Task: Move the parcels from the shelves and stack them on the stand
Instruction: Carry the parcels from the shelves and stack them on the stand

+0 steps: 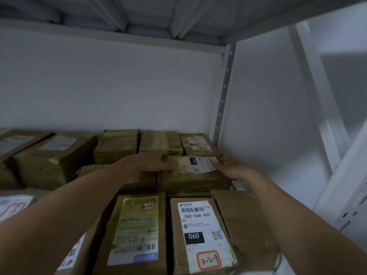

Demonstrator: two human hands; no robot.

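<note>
A brown cardboard parcel with a white label and a small red-edged sticker lies on the shelf, right of centre. My left hand grips its left top edge, fingers curled over the corner. My right hand holds its right end, thumb on the label. Both arms reach in over the nearer parcels.
Several brown parcels fill the shelf: a row at the back, bigger ones at the left, and two labelled ones in front. A perforated shelf upright stands at the right. The upper shelf hangs overhead.
</note>
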